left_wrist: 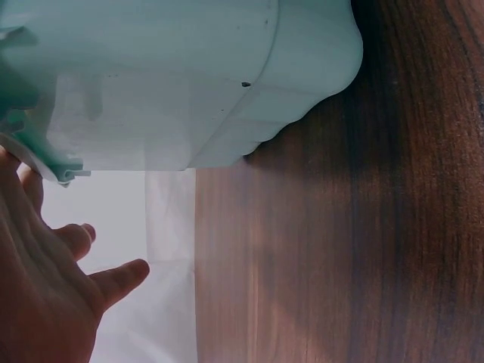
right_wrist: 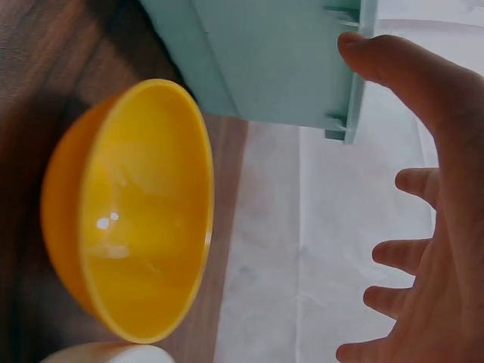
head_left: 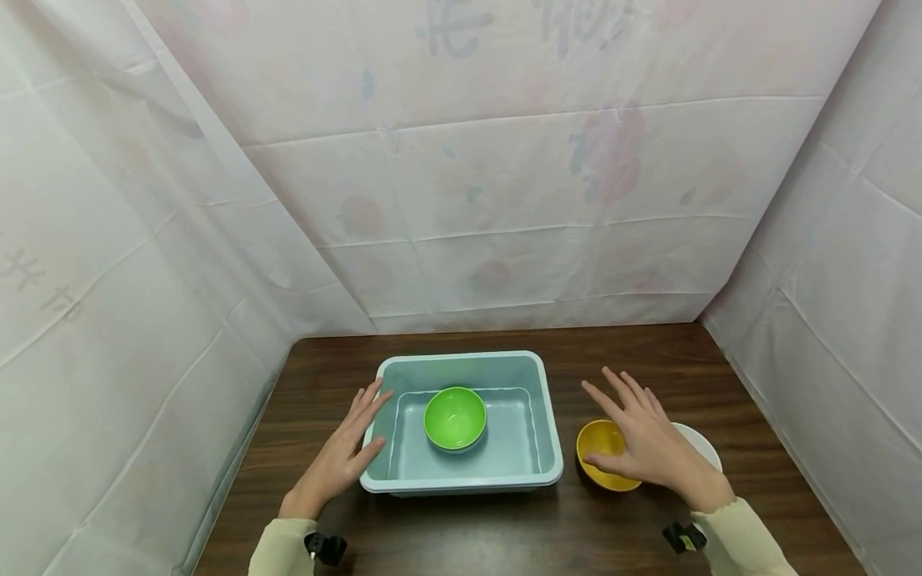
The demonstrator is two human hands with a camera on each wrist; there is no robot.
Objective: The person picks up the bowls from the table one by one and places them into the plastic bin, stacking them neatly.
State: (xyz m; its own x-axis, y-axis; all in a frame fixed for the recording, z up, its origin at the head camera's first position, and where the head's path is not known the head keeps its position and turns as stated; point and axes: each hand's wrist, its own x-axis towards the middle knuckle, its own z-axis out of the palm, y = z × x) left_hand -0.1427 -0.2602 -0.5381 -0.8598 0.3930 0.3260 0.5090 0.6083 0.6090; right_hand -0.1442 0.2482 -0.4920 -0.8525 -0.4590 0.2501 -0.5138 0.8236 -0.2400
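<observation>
A light blue-green plastic basin (head_left: pixel 504 460) stands on the table with a green bowl (head_left: pixel 455 418) inside it; part of another bowl's rim shows beneath the green one. At the basin's left side is my left hand (head_left: pixel 338 464), fingers spread and fingertips over the rim. My right hand (head_left: pixel 644 448) hovers above a yellow bowl (head_left: pixel 598 438), fingers spread, holding nothing. In the right wrist view the yellow bowl (right_wrist: pixel 147 219) sits upright below the hand. A white bowl (head_left: pixel 700 446) lies partly hidden behind the right hand.
The dark wood table (head_left: pixel 461 536) extends around the basin. White printed cloth (head_left: pixel 504 240) hangs behind the table and along both sides. Black wrist cameras (head_left: pixel 326 549) are strapped at both cuffs.
</observation>
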